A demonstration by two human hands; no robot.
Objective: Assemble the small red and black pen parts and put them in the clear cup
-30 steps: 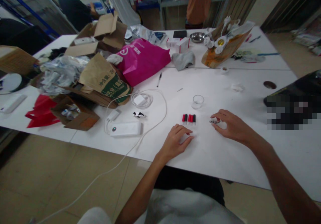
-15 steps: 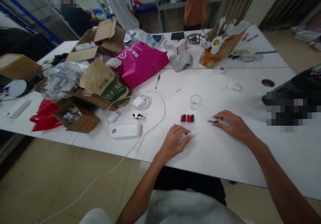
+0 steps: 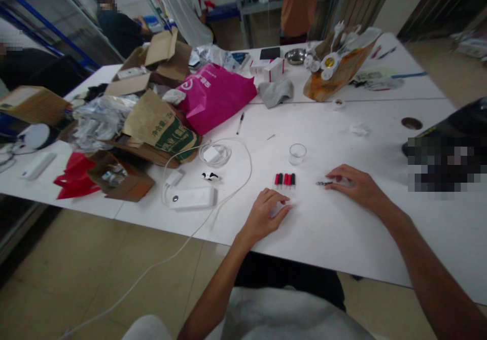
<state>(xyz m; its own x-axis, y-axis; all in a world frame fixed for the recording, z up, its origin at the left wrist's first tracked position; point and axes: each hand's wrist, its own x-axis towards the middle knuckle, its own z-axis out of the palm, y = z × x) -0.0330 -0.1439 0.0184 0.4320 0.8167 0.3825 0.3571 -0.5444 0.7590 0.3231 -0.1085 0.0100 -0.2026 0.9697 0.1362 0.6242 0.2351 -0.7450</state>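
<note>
My left hand (image 3: 269, 212) rests on the white table (image 3: 319, 238) with its thumb and fingers curved apart; a faint clear shape shows between them, too indistinct to name. Just beyond it, several small red and black cylinders (image 3: 285, 179) lie in a row. To their right my right hand (image 3: 352, 183) is on the tabletop, its fingers near a small dark chain-like item (image 3: 323, 183) and a clear object under the palm. Its thumb and index finger come together at the item's right end. Behind the row stands a clear round dish (image 3: 297, 153).
A white power bank (image 3: 194, 198) and looped white cable lie left. Beyond are a magenta bag (image 3: 218, 96), paper sack (image 3: 158, 122) and open cartons (image 3: 125, 180). A black bag (image 3: 456, 142) sits right. People stand behind the table.
The camera view has shifted slightly. Both hands keep nearly the same places and poses, and the cylinders and dish have not moved on the table.
</note>
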